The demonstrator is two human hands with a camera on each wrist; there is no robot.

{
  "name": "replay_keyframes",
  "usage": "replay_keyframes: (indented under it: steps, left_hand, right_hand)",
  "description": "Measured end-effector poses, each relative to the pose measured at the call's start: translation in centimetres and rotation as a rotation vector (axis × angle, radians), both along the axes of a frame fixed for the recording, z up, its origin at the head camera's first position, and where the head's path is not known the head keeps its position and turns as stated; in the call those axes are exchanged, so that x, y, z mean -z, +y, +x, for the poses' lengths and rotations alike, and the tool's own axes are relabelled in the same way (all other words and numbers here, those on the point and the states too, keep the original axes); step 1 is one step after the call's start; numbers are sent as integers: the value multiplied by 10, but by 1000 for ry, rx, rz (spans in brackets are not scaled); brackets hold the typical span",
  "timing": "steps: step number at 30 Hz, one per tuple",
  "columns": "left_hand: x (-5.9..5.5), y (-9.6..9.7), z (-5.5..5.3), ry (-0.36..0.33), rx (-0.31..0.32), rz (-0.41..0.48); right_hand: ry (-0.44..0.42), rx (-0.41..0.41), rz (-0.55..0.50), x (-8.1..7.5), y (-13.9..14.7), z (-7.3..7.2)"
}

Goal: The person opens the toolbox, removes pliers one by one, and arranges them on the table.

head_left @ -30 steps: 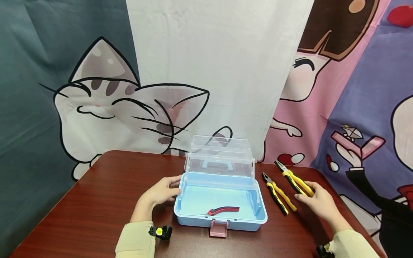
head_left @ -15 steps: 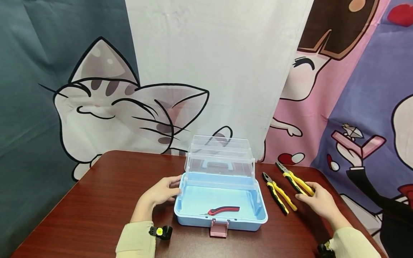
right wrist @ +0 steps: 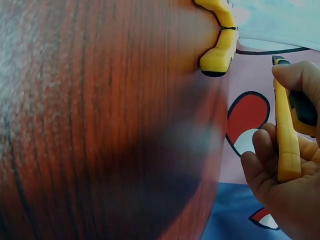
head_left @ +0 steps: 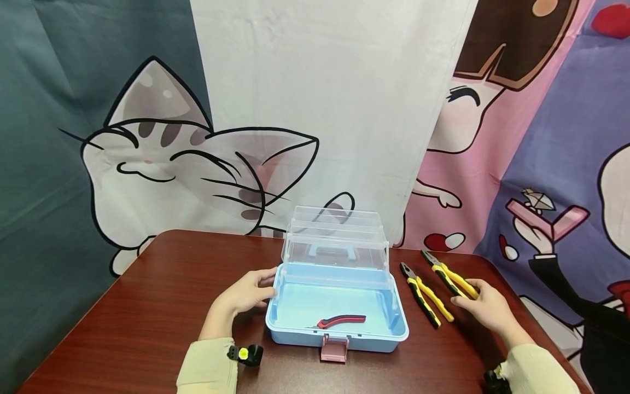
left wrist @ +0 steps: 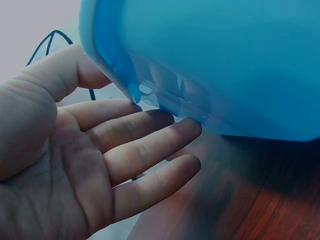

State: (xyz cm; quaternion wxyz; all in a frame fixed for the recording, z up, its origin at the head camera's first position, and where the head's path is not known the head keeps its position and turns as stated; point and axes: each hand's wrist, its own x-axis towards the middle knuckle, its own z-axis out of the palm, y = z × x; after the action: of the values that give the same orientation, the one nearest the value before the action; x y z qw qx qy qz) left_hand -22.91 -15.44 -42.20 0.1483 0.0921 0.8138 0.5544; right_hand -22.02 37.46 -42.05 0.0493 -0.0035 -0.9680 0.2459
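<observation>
My left hand (head_left: 248,293) rests against the left side of the light-blue toolbox (head_left: 338,340). In the left wrist view its fingers are fairly straight along the box's outer wall, with the thumb by the edge. My right hand (head_left: 487,309) holds yellow-and-black pliers (head_left: 447,277) by the handles, thumb on one side and fingers on the other. Their nose points away toward the table's back edge. In the right wrist view the yellow handle (right wrist: 287,135) lies across the fingers. Small pliers with red-and-black handles (head_left: 342,320) lie inside the toolbox near its front wall.
A second pair of yellow-and-black pliers (head_left: 424,295) lies between the toolbox and my right hand. The clear lid (head_left: 337,224) stands raised at the back; a pink latch (head_left: 334,350) hangs down in front. A printed cloth backdrop (head_left: 325,109) rises behind the brown table (head_left: 162,306).
The nose of the pliers in my right hand has dipped slightly toward the table. My left hand and the toolbox stay put.
</observation>
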Motion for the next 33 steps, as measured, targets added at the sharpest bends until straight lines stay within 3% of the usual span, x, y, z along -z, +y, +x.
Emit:
replay_keyframes:
  steps: [33]
  left_hand:
    - [-1, 0, 1, -6, -10, -9]
  right_hand:
    - [-70, -3, 37, 11, 9, -18]
